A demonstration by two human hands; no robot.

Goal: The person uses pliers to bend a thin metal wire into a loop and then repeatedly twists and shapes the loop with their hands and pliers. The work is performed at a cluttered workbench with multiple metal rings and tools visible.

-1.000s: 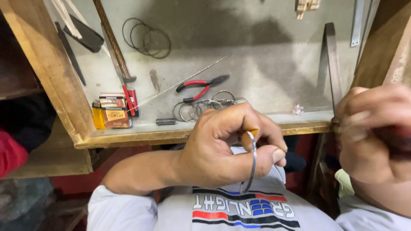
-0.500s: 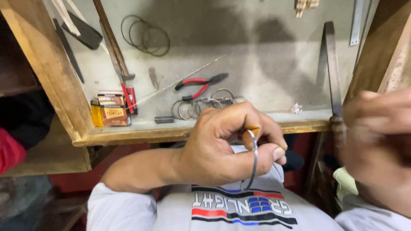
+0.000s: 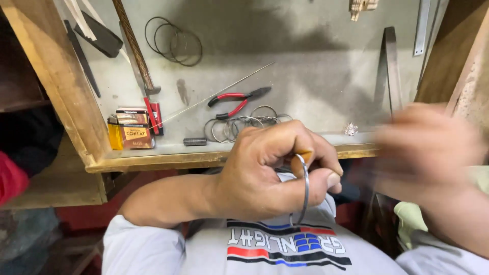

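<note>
Since half a second ago, the right hand (image 3: 433, 147) has become a moving blur, so I cannot tell its grip. Beside it, the left hand (image 3: 270, 168) stays closed around the metal ring (image 3: 304, 188), above the shirt (image 3: 285, 249).

Single head-worn view, looking steeply down — close over hands, workbench beyond

Left hand (image 3: 265, 168) fisted, fingers (image 3: 305, 147) curled tight, right hand (image 3: 433, 147) blurred
</note>
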